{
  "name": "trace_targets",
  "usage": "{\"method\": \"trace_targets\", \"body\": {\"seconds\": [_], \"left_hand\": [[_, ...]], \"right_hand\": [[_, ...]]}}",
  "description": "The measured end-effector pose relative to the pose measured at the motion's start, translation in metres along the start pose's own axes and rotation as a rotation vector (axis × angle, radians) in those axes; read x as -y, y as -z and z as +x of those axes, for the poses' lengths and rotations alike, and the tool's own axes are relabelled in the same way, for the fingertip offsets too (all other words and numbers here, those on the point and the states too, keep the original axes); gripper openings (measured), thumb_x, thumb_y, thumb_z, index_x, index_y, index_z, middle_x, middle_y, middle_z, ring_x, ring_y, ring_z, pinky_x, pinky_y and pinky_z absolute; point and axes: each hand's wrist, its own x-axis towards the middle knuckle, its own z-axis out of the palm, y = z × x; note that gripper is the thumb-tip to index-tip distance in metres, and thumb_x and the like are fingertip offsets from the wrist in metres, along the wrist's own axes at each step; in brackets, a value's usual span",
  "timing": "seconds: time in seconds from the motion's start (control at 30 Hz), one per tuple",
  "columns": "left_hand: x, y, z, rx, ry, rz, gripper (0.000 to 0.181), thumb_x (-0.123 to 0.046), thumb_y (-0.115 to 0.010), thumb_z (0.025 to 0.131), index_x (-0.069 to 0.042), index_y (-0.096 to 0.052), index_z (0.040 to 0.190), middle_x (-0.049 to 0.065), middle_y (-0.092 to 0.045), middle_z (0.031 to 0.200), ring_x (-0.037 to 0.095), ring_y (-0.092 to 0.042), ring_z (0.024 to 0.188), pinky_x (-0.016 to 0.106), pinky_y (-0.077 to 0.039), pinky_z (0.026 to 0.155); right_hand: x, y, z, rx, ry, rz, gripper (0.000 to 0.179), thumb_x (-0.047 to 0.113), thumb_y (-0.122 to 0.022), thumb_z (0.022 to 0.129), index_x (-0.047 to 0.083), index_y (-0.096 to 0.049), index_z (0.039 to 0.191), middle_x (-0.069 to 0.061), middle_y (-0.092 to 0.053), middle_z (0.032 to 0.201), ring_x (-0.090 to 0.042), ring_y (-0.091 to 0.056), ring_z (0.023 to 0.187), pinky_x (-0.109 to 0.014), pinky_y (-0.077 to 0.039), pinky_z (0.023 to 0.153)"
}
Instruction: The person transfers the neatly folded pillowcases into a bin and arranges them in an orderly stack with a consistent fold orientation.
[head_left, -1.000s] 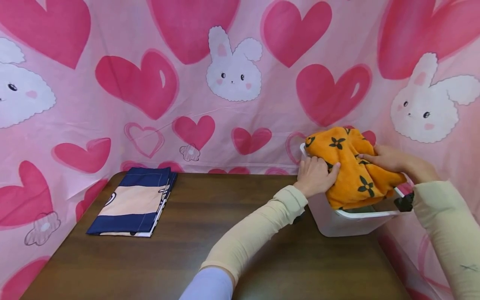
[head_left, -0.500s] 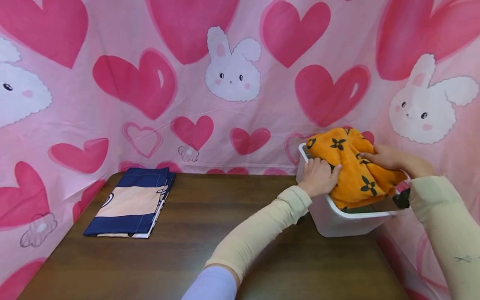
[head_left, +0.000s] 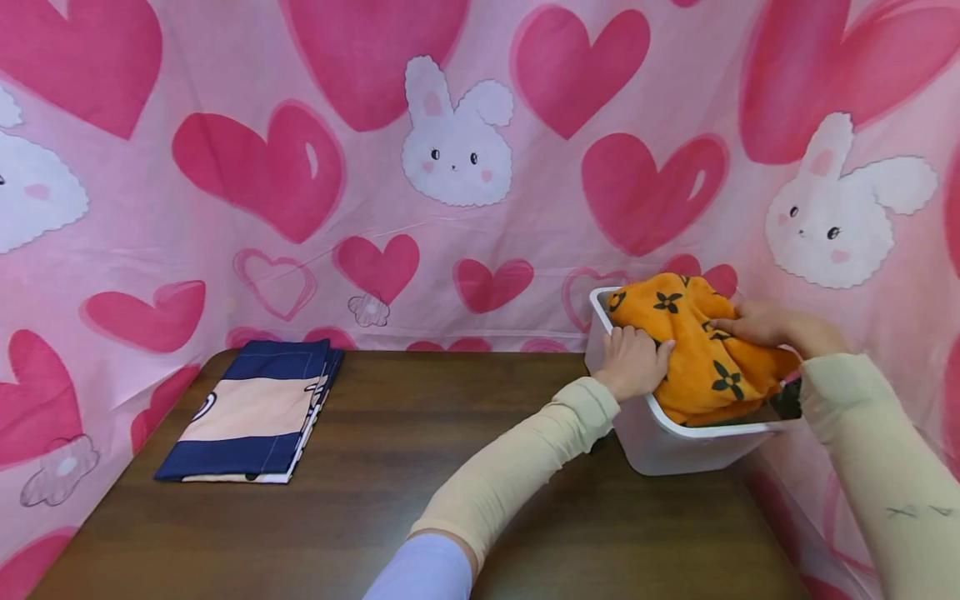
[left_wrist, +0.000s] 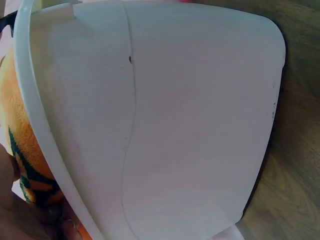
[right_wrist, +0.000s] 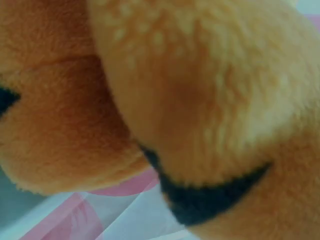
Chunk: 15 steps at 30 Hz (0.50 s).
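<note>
A bunched orange plush cloth (head_left: 697, 358) with dark flower prints sits in the mouth of a white plastic bin (head_left: 675, 446), bulging above its rim. My left hand (head_left: 632, 364) reaches over the bin's left rim and grips the cloth's near left side, thumb on top. On the far right side my right hand (head_left: 768, 323) holds the cloth, its thumb on top and its other fingers hidden. The left wrist view shows the bin's outer wall (left_wrist: 200, 120), with the left hand (left_wrist: 25, 215) against the cloth. Orange pile (right_wrist: 200, 100) fills most of the right wrist view.
A folded navy and cream cloth (head_left: 247, 408) lies at the left of the brown wooden table (head_left: 450, 417). Pink heart-and-rabbit fabric (head_left: 465, 225) hangs behind and beside the table. Something dark (head_left: 786, 400) shows at the bin's right end, partly hidden by the right sleeve.
The orange cloth has sunk a little deeper into the bin, and both hands have come down slightly with it. The head view has turned slightly to the right.
</note>
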Motion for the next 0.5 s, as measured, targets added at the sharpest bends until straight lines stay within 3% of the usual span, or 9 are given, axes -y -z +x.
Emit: {"method": "trace_targets", "body": {"seconds": [0.1,0.33,0.5], "left_hand": [[0.0001,-0.0025,0.0,-0.004,0.005,0.001,0.059,-0.055,-0.027,0.107,-0.011,-0.066,0.106,-0.001,-0.059,0.101,0.016,-0.047,0.096,0.029,-0.034,0.08],[-0.0019,-0.0053,-0.0007,-0.016,0.014,-0.002,0.057,-0.055,-0.03,0.107,-0.012,-0.067,0.102,-0.001,-0.06,0.1,0.017,-0.049,0.098,0.029,-0.034,0.082],[0.0035,-0.007,-0.0026,-0.056,-0.015,0.016,0.055,-0.054,-0.033,0.107,-0.011,-0.067,0.102,0.0,-0.061,0.101,0.017,-0.049,0.098,0.028,-0.035,0.082]], "right_hand": [[-0.0012,-0.0008,0.0015,0.035,0.002,0.01,0.071,0.038,-0.047,0.107,-0.016,-0.021,0.145,-0.028,-0.054,0.118,-0.037,-0.058,0.108,-0.061,-0.045,0.102],[-0.0038,0.0002,0.0036,0.139,-0.063,0.017,0.071,0.045,-0.043,0.107,-0.017,-0.032,0.142,-0.018,-0.059,0.108,-0.026,-0.059,0.1,-0.05,-0.051,0.098],[-0.0078,-0.0035,0.0063,0.161,-0.078,0.043,0.067,0.042,-0.043,0.108,-0.017,-0.04,0.139,-0.011,-0.066,0.1,-0.022,-0.063,0.093,-0.043,-0.056,0.092]]}}
